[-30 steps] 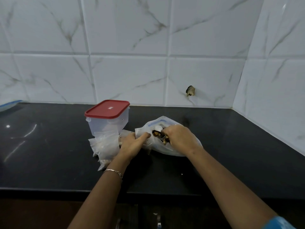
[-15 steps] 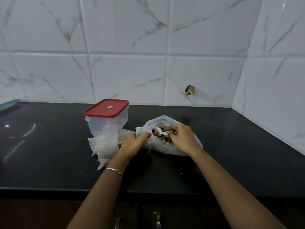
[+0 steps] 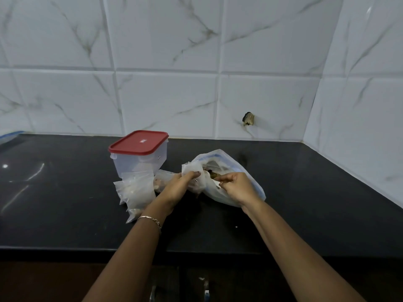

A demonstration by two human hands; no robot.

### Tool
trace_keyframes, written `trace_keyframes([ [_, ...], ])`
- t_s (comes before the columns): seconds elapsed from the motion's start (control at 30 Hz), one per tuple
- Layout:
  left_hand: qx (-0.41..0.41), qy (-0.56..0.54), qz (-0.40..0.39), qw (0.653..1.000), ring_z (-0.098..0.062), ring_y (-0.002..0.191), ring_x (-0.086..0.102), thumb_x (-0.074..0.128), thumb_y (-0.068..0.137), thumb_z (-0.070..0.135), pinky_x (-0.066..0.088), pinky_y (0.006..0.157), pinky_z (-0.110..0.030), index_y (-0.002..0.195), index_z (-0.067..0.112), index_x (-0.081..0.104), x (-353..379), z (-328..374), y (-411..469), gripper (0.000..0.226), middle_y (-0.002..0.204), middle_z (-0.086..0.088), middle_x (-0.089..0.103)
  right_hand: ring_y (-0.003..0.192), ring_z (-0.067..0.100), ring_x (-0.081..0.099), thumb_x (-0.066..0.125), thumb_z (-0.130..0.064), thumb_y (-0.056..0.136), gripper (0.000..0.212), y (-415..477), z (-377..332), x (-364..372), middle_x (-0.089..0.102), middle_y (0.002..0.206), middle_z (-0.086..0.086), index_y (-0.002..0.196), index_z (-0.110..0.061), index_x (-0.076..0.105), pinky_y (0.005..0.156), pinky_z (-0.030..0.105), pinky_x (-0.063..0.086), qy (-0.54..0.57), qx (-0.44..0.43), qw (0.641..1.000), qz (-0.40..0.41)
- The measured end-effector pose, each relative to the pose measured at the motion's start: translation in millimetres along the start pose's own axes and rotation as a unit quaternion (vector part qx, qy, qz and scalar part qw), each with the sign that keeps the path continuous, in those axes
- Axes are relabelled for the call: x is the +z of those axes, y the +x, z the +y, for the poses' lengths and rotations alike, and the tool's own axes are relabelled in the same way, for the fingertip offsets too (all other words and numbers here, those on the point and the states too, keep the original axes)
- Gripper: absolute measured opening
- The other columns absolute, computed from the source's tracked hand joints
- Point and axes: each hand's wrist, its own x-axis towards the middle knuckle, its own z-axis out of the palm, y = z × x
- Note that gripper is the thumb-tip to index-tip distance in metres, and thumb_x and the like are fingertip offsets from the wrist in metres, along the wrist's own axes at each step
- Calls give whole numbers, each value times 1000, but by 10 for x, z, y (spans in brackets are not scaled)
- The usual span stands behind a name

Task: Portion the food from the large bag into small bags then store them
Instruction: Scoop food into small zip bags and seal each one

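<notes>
A large clear bag with a blue zip edge lies on the black counter, its mouth open and brown food showing inside. My left hand grips a small clear bag at the large bag's mouth. My right hand pinches a white spoon at the opening, over the food. Filled small bags lie in a pile to the left of my left hand.
A clear plastic box with a red lid stands behind the filled bags. The black counter meets tiled walls at the back and right. A blue-edged object peeks in at the far left. The counter's front edge runs below my forearms.
My right hand has drawn back a little from inside the large bag toward its mouth, still with the spoon. My left hand keeps its grip on the small bag.
</notes>
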Motion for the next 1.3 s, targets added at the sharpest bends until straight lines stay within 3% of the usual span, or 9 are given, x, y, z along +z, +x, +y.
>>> trace_keyframes([
  [0.17,38,-22,-29,999,-20,104,66,56,93,31,52,92,-33,124,9,60,60,-50,48,37,111,-8,70,97,7,61,50,-7,89,36,20,-3,65,69,104,-17,100,-33,73,90,31,52,-6,23,1000,9],
  [0.33,44,-59,-30,997,-21,106,65,56,94,27,52,92,-34,123,13,58,64,-50,24,32,115,-8,68,88,16,66,50,-8,88,33,65,-7,120,74,88,-7,95,-26,76,84,35,56,59,64,995,41],
  [0.5,60,-62,5,996,-22,105,64,59,92,26,53,86,-33,124,10,58,27,-67,-18,36,114,-10,67,67,18,63,50,-6,89,25,30,-162,60,71,77,9,88,-7,75,56,22,49,175,132,974,62],
  [0.67,62,-51,4,997,-20,106,61,64,89,22,49,98,-40,102,30,57,9,-77,-119,17,111,-4,64,49,12,38,54,-10,91,19,-70,-314,-93,54,68,5,99,-8,71,28,18,26,174,172,967,72],
  [0.83,91,-37,13,995,-20,108,63,71,85,21,50,98,-42,112,26,59,20,-133,-196,30,114,-4,67,47,9,32,48,0,89,27,-263,-418,-220,56,79,11,89,-9,73,33,19,23,196,140,968,72],
  [0.97,107,-30,22,994,-19,106,64,73,83,21,52,96,-41,107,25,60,33,-151,-237,28,111,-4,68,46,7,31,47,1,90,27,-467,-598,-380,64,79,7,90,-10,72,33,17,21,201,91,974,53],
  [1.1,112,-24,21,993,-16,106,62,74,83,22,53,85,-29,109,26,59,54,-145,-288,30,113,-1,66,49,6,33,52,0,87,25,-656,-777,-456,66,79,4,91,-11,75,33,15,23,164,51,985,9],
  [1.23,113,-18,24,993,-10,101,59,73,83,26,48,74,-22,114,26,57,76,-116,-368,35,112,3,63,56,8,47,55,0,87,24,-843,-937,-438,69,90,9,92,-10,76,35,13,37,110,9,994,-25],
  [1.3,119,-22,25,992,-8,100,58,73,83,27,47,73,-21,117,25,57,86,-115,-402,37,111,4,63,67,11,61,53,-1,89,26,-869,-948,-394,72,91,7,94,-14,75,52,24,54,49,-30,998,-17],
])
